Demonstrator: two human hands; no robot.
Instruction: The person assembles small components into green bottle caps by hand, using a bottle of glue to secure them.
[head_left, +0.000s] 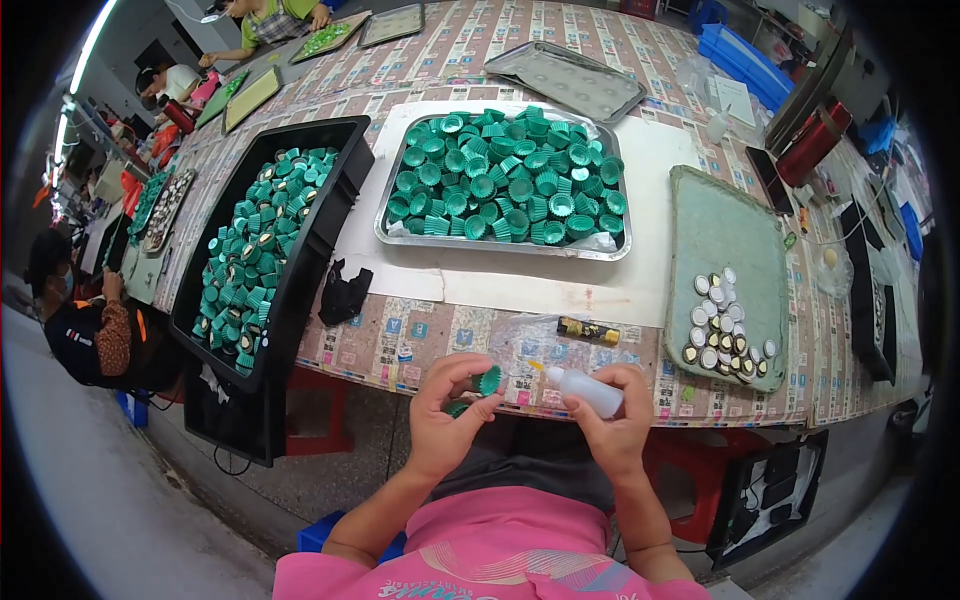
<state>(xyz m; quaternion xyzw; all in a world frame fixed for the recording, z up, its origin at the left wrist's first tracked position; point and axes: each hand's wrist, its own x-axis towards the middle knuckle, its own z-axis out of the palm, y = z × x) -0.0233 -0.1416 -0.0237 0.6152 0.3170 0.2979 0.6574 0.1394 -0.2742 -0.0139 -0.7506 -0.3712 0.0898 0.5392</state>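
Observation:
My left hand [440, 412] is closed on a green fluted cup [488, 380], holding it between thumb and fingers with its mouth turned to the right. A second green cup [457, 408] shows against the palm of that hand. My right hand [618, 415] grips a white squeeze bottle [588, 390], whose yellow tip points left toward the held cup with a small gap between them. Just beyond my hands, a metal tray [500, 246] is heaped with loose green fluted cups [510, 175].
Left stands a black bin [350, 165] of green cups with round inserts. A pale green tray [725, 240] at right bears several small white-and-gold round caps [722, 315]. A black-and-gold tube [588, 331] and black cloth [345, 293] lie near the front edge. Co-workers sit far left.

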